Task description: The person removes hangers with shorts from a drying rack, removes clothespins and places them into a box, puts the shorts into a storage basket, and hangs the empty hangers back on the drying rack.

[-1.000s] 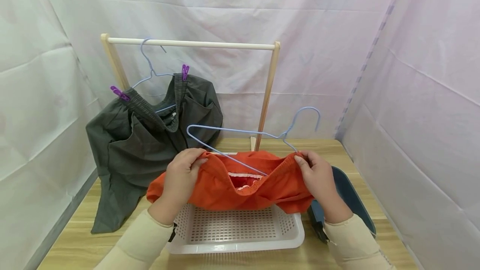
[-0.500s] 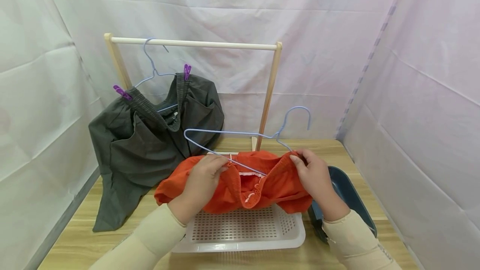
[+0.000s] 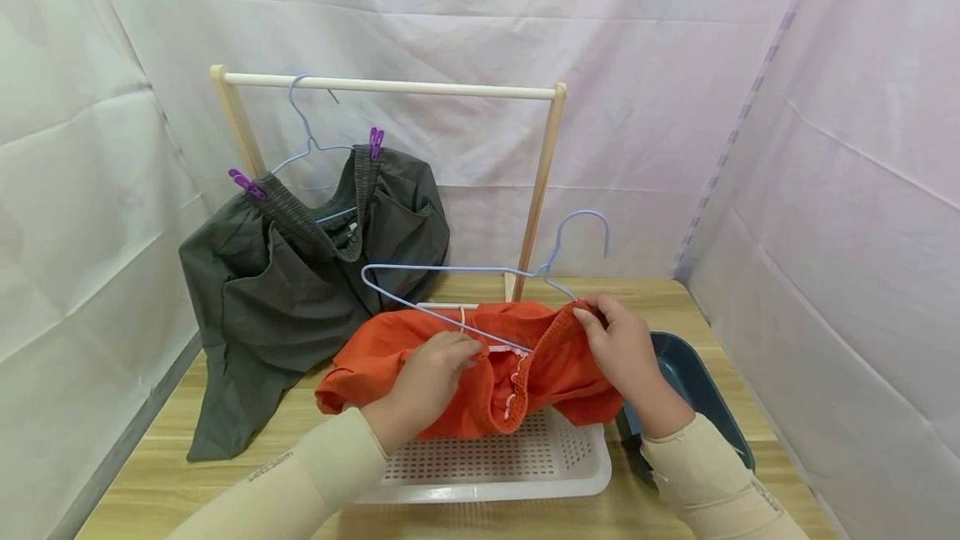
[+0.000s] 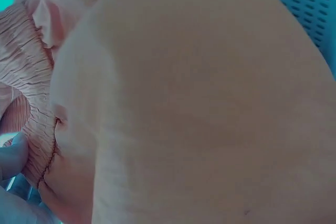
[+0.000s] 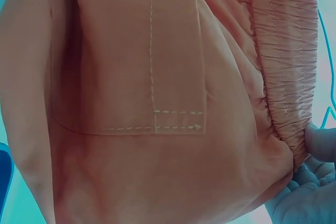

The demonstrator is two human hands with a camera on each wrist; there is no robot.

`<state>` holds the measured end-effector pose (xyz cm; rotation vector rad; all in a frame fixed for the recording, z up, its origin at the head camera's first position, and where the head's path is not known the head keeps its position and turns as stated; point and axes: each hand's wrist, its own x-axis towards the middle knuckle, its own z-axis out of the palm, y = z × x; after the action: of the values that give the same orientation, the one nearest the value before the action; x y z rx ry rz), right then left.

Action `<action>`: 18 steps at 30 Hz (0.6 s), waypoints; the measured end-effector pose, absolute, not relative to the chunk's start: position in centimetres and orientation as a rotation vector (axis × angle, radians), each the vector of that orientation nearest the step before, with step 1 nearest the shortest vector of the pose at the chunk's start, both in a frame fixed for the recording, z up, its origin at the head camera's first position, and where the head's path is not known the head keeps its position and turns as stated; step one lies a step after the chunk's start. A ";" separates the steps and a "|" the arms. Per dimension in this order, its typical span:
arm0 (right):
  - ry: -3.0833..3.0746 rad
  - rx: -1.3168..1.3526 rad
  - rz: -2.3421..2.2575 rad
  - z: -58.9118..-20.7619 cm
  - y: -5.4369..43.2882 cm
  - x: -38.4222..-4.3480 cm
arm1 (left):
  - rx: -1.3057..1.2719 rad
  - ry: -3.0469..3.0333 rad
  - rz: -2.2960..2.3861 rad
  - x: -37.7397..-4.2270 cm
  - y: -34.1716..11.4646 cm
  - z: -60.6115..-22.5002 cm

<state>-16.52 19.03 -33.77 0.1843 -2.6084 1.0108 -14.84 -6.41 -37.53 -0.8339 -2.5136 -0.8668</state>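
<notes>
Orange elastic-waisted pants [image 3: 378,348] lie bunched over a white basket [image 3: 487,492] in the head view. At the right end of the waistband [image 5: 286,61], my right hand [image 3: 621,348] pinches the gathered edge between thumb and fingers. My left hand [image 3: 431,382] grips the waistband nearer its middle, with the thumb [image 4: 13,156] showing on the gathers in the left wrist view. A light blue wire hanger [image 3: 450,268] leans across the pants. Its right arm runs down into the waistband beside my right hand, while its left end sticks out uncovered above the cloth.
Behind stands a wooden rack [image 3: 420,88]. Dark grey pants [image 3: 315,298] hang at its left on another blue hanger [image 3: 298,111], held by purple clothespins [image 3: 247,183]. A dark blue tray [image 3: 712,411] sits beside my right forearm. White sheets [image 3: 480,15] enclose the table.
My left hand has moved right and toward me, drawing its part of the waistband inward and letting the left side slacken. The hanger has shifted left and tilted slightly; my right hand moved slightly left.
</notes>
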 end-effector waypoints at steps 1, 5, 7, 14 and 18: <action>-2.609 0.186 1.012 -33.7 19.0 -16.5 | -0.836 -2.540 -0.864 -14.8 -6.4 -37.6; -2.616 0.190 1.008 -33.6 18.8 -16.6 | -0.854 -2.608 -0.868 -14.5 -6.3 -38.2; -2.621 0.191 0.997 -33.5 18.7 -16.6 | -0.872 -2.621 -0.857 -14.4 -6.3 -38.5; -2.624 0.247 0.962 -33.8 18.5 -17.0 | -0.931 -2.664 -0.738 -14.4 -6.2 -39.6; -2.622 0.272 0.957 -34.0 18.4 -17.2 | -0.931 -2.731 -0.649 -14.4 -6.3 -40.0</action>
<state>-17.18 18.38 -34.03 0.2715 -2.6218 0.9571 -14.39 -6.27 -40.00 -0.9308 -2.7307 -0.6490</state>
